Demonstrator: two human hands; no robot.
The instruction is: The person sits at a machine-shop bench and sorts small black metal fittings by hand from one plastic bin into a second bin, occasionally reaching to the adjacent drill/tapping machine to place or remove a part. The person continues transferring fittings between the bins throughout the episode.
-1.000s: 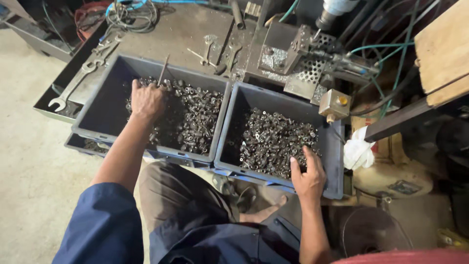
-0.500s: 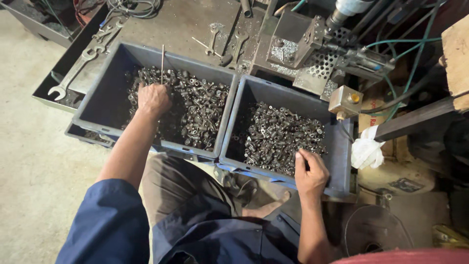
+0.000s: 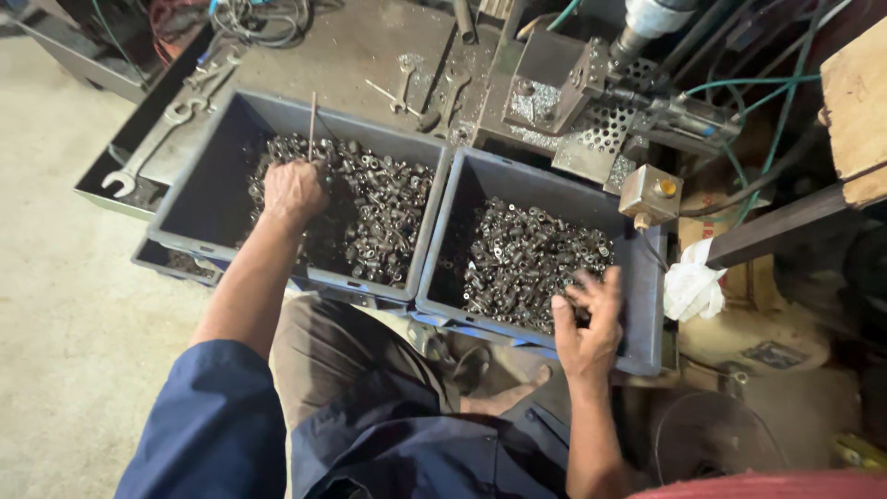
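Head view, looking down on 2 grey plastic bins set side by side on the floor before a seated person in blue work clothes. The left hand [image 3: 294,191] lay knuckles-up, fingers curled down into the heap of small metal parts [image 3: 370,217] in the left bin [image 3: 199,180], near its far wall and beside a thin rod [image 3: 313,125] standing in the heap; whether it gripped any piece could not be told. The right hand [image 3: 589,319] hovered over the near right corner of the right bin [image 3: 647,305], fingers spread and blurred, just above that bin's own metal pieces [image 3: 531,259], with no piece clearly held. Beyond the bins lay wrenches [image 3: 148,152] on a dark tray, a perforated machine fixture [image 3: 601,129], and a white rag [image 3: 693,286] at the right.
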